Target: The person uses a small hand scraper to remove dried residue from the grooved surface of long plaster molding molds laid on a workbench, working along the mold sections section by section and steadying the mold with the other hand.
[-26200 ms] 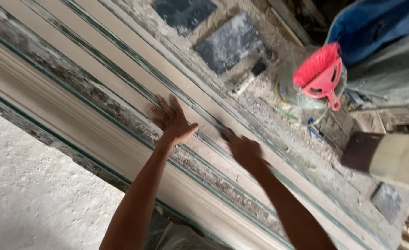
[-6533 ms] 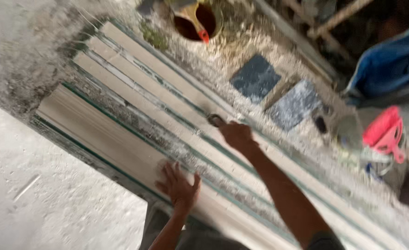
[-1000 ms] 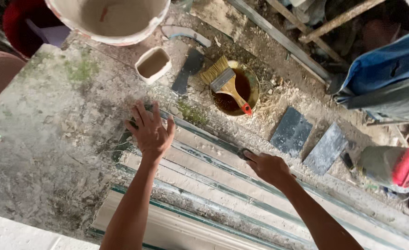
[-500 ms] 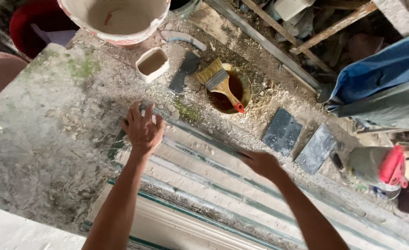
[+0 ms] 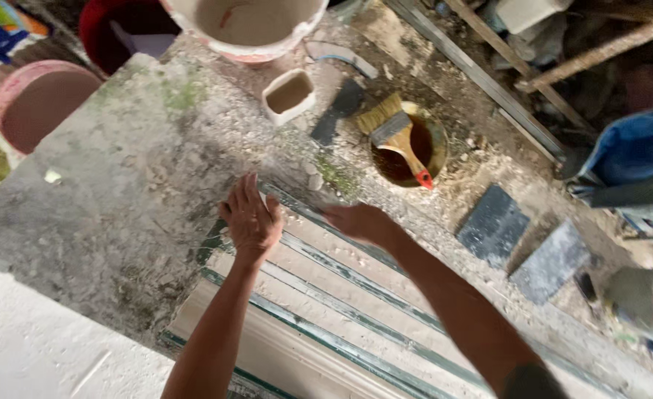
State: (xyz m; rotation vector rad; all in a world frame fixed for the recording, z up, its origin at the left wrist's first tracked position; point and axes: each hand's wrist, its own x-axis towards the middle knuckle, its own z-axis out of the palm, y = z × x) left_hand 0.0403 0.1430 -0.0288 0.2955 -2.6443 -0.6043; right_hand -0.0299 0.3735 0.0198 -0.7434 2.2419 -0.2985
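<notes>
long pale ribbed moulding (image 5: 341, 310) with dark green grooves, lying flat, dusty.

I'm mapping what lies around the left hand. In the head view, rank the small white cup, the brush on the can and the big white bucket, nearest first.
From the left hand:
1. Small white cup, just above it.
2. Brush, up and to the right, lying across a can.
3. Big white bucket, at the top edge.

A brush (image 5: 399, 138) lies in the pot (image 5: 436, 151). Left of the pot stands a cup (image 5: 288, 94); right of it lie two tiles (image 5: 492, 224).
</notes>
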